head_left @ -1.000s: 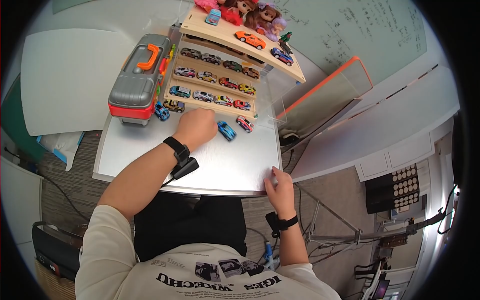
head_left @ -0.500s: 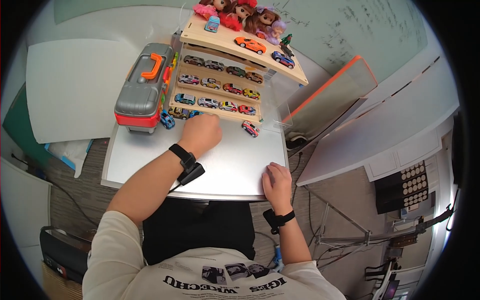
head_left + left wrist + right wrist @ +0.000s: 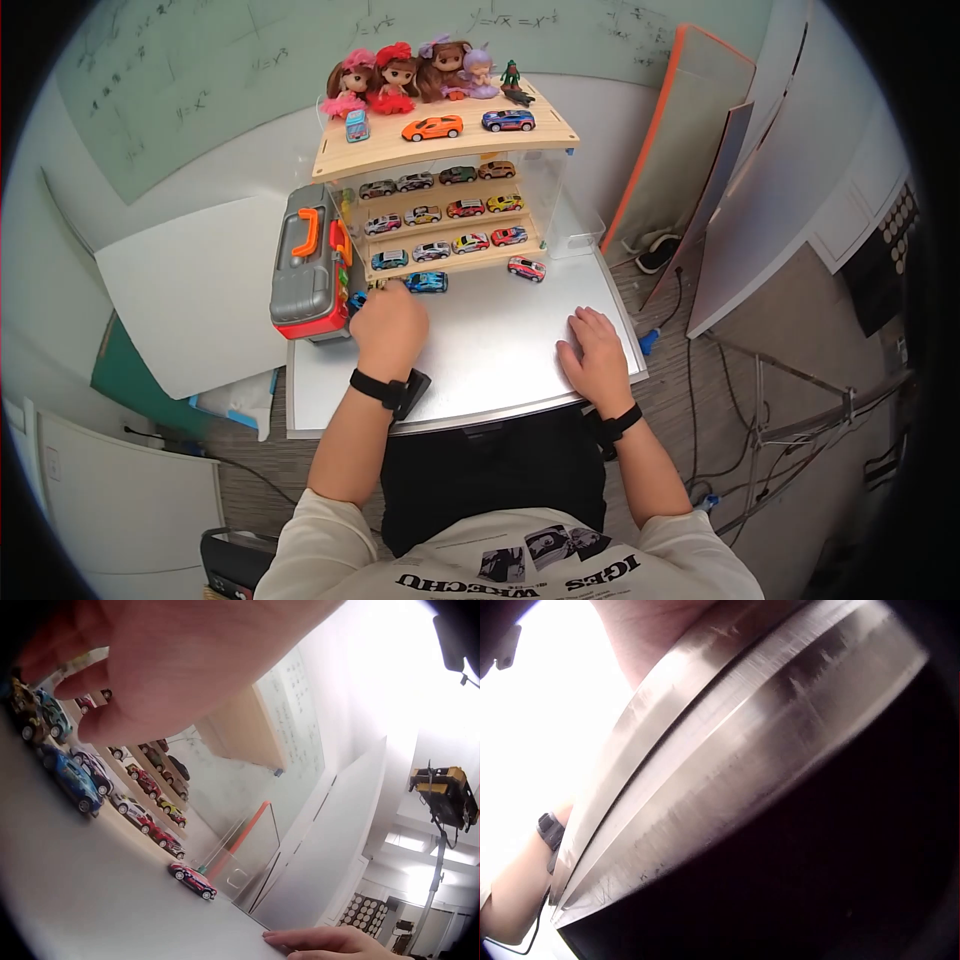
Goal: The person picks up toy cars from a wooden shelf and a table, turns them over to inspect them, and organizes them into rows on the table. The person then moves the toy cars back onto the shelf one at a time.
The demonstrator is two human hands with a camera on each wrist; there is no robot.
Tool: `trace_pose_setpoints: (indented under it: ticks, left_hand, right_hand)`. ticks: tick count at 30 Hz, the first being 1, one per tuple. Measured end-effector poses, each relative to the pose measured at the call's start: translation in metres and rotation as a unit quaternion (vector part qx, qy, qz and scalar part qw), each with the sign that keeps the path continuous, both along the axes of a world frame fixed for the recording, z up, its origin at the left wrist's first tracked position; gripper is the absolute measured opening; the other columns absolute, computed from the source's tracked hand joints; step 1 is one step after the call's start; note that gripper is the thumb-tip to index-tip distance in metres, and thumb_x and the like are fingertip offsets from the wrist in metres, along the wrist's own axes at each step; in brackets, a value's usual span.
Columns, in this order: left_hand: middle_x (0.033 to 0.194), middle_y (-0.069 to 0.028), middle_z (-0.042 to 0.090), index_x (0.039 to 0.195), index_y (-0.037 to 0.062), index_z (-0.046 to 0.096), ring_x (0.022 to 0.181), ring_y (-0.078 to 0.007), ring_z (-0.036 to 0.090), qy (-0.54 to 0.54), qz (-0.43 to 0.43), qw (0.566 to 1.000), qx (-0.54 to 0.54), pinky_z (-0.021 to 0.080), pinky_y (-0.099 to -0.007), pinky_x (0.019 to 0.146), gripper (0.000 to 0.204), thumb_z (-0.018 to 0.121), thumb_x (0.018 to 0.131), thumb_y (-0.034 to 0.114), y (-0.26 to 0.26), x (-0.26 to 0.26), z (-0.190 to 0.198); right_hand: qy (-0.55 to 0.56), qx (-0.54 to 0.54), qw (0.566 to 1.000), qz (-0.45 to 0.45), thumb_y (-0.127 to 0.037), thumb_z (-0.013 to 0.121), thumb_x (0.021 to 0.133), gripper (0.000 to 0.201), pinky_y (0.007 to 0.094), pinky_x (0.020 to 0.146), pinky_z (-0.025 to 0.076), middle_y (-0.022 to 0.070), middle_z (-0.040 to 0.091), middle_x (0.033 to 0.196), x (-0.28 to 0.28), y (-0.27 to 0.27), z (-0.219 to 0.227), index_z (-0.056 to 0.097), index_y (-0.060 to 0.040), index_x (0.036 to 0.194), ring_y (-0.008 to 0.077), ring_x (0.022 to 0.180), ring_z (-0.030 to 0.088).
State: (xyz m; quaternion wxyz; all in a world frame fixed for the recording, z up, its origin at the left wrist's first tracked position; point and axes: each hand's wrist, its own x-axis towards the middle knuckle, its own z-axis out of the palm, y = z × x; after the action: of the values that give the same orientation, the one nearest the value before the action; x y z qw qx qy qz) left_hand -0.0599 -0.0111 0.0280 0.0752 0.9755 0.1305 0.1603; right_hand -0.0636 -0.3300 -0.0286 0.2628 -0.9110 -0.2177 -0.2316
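Left wrist shows fingers [image 3: 86, 681] the head view hides — grip unclear — near the blue car [image 3: 428, 283], lengthwise along the shelf [image 3: 458, 262]; right hand [image 3: 597, 360] outstretched.

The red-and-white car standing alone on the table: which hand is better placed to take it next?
Probably the right hand: it rests on the table, closer to the red-and-white car. The left hand is farther off, beside the grey toolbox.

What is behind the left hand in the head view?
Beyond the left hand, a gold-black car shows partly, a blue car on either side; what the hand covers is hidden.
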Motion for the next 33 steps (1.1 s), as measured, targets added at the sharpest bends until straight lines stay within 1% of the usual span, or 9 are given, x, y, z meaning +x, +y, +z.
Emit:
trace_pose_setpoints:
  ticks: [2,3,8,14,17,21,23,24,33]
  left_hand:
    - [0.095,-0.0241,0.073,0.108,-0.0038,0.068,0.079,-0.0403,0.076,0.066,0.020,0.997,0.019,0.062,-0.0502,0.067,0.035,0.068,0.090,0.027,0.008,-0.012,0.001]
    - [0.095,-0.0254,0.073,0.114,0.0005,0.066,0.085,-0.0408,0.075,0.095,0.038,0.995,0.022,0.062,-0.0508,0.074,0.041,0.069,0.091,0.034,0.013,-0.012,-0.006]
    - [0.103,-0.0262,0.071,0.120,0.0020,0.061,0.089,-0.0425,0.074,0.089,0.033,0.995,0.039,0.061,-0.0515,0.076,0.045,0.070,0.092,0.036,0.023,-0.020,-0.022]
    - [0.096,-0.0281,0.071,0.110,-0.0007,0.064,0.087,-0.0462,0.072,0.045,-0.030,0.998,0.018,0.060,-0.0534,0.077,0.037,0.069,0.091,0.031,0.011,-0.024,-0.021]
    - [0.087,-0.0292,0.070,0.117,-0.0025,0.065,0.088,-0.0488,0.069,0.048,-0.159,0.985,-0.052,0.058,-0.0546,0.079,0.040,0.068,0.088,0.024,-0.001,-0.035,-0.016]
    - [0.089,-0.0280,0.071,0.121,-0.0021,0.066,0.088,-0.0489,0.069,0.052,-0.125,0.990,-0.039,0.058,-0.0544,0.080,0.043,0.068,0.087,0.024,-0.010,-0.043,-0.005]
    - [0.092,-0.0275,0.071,0.118,-0.0021,0.065,0.088,-0.0492,0.069,0.100,-0.052,0.994,0.008,0.058,-0.0541,0.081,0.040,0.068,0.087,0.023,-0.004,-0.040,-0.008]
    - [0.092,-0.0275,0.071,0.118,-0.0021,0.065,0.088,-0.0492,0.069,0.101,-0.051,0.994,0.008,0.058,-0.0541,0.081,0.040,0.068,0.087,0.023,0.000,-0.038,-0.012]
    - [0.095,-0.0249,0.068,0.103,-0.0012,0.065,0.089,-0.0456,0.069,0.081,-0.224,0.970,-0.048,0.057,-0.0515,0.079,0.032,0.073,0.094,0.029,-0.009,-0.028,-0.019]
  right_hand:
    - [0.004,0.015,1.000,0.001,-0.017,0.075,0.085,0.041,0.0503,0.113,0.046,0.0264,0.067,0.132,0.000,0.000,0.001,0.070,0.0057,0.119,0.0439,0.130,0.058]
    - [0.000,0.010,1.000,0.000,-0.017,0.075,0.085,0.041,0.0505,0.113,0.045,0.0266,0.067,0.132,0.000,-0.001,0.000,0.070,0.0058,0.119,0.0441,0.130,0.058]
    - [-0.008,0.011,1.000,-0.003,-0.017,0.075,0.085,0.042,0.0510,0.113,0.045,0.0266,0.067,0.132,0.000,-0.003,-0.004,0.070,0.0060,0.119,0.0439,0.130,0.058]
    - [-0.014,0.037,0.999,0.003,-0.016,0.075,0.085,0.037,0.0515,0.114,0.045,0.0255,0.068,0.129,-0.001,-0.006,-0.001,0.069,0.0058,0.114,0.0420,0.130,0.059]
    - [-0.011,0.036,0.999,-0.001,-0.016,0.074,0.085,0.037,0.0514,0.115,0.043,0.0249,0.068,0.129,0.000,-0.007,-0.006,0.069,0.0056,0.113,0.0416,0.130,0.059]
    - [-0.005,0.033,0.999,-0.001,-0.017,0.074,0.085,0.037,0.0509,0.117,0.042,0.0239,0.068,0.130,0.000,-0.008,-0.005,0.070,0.0053,0.114,0.0414,0.131,0.058]
    - [-0.006,0.035,0.999,0.000,-0.017,0.074,0.086,0.036,0.0509,0.117,0.042,0.0237,0.068,0.130,0.000,-0.008,-0.008,0.070,0.0053,0.114,0.0414,0.131,0.058]
    - [-0.007,0.036,0.999,0.000,-0.017,0.073,0.086,0.036,0.0509,0.117,0.042,0.0235,0.068,0.130,0.001,-0.008,-0.008,0.070,0.0052,0.113,0.0414,0.131,0.058]
    - [-0.011,0.042,0.999,-0.003,-0.015,0.073,0.086,0.033,0.0503,0.116,0.043,0.0235,0.068,0.131,0.000,-0.008,-0.008,0.070,0.0038,0.112,0.0407,0.132,0.058]
